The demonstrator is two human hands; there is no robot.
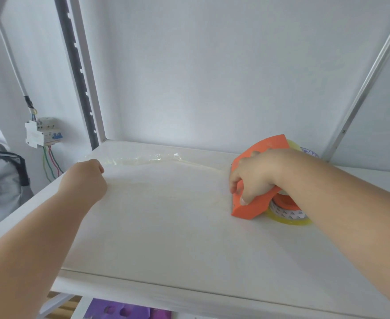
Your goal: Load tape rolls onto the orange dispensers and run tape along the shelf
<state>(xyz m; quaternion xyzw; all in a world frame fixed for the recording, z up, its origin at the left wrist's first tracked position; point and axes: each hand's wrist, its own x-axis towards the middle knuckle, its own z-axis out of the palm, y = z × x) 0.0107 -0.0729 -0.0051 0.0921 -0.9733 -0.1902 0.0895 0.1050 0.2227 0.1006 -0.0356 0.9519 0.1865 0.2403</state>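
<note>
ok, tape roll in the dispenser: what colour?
Clear yellowish tape roll, white printed core, in the orange dispenser; head view.

Shelf surface open across centre and front. Obstructions: orange dispenser with tape roll at right; stretched tape strip along rear; corner uprights.

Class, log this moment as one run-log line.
stage: taping shelf | left hand: holds tape end down | right hand: grips orange dispenser | tape roll: loaded
</note>
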